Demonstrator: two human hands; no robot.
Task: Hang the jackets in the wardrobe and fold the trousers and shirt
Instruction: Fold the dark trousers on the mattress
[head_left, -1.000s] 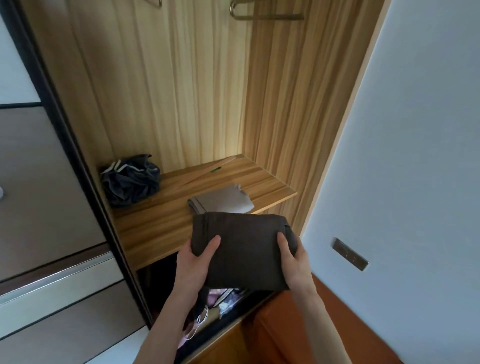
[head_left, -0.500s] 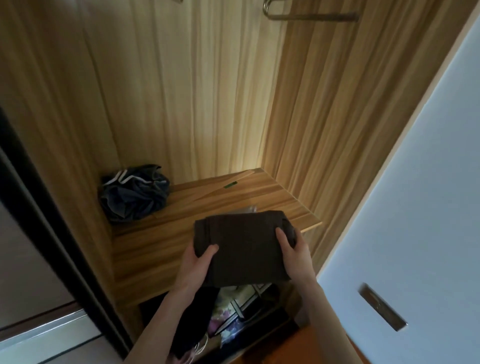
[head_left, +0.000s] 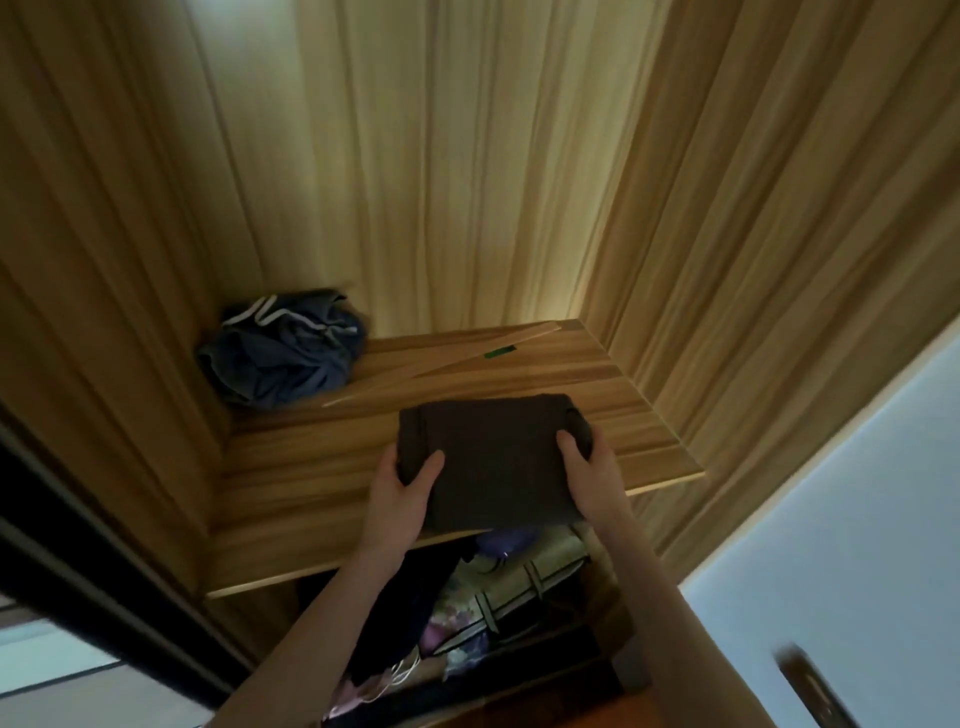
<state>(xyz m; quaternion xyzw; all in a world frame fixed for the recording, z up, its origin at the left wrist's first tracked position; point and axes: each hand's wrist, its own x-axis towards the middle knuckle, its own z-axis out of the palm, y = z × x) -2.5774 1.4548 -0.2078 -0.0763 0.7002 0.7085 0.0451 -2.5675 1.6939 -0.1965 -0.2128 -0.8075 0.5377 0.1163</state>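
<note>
Left hand: your left hand grips the left end of the garment, thumb on top, fingers curled under its edge.
Right hand: your right hand grips the right end the same way, thumb on top.
Garment: dark brown, folded into a flat rectangle, over the front half of the shelf; whether it rests on the wood cannot be told.
Shelf: wooden, inside the wardrobe.
Bundle: a crumpled dark blue bundle sits in the shelf's back left corner, well apart from the garment.
Below shelf: mixed clothes and a bag, partly hidden.
</note>
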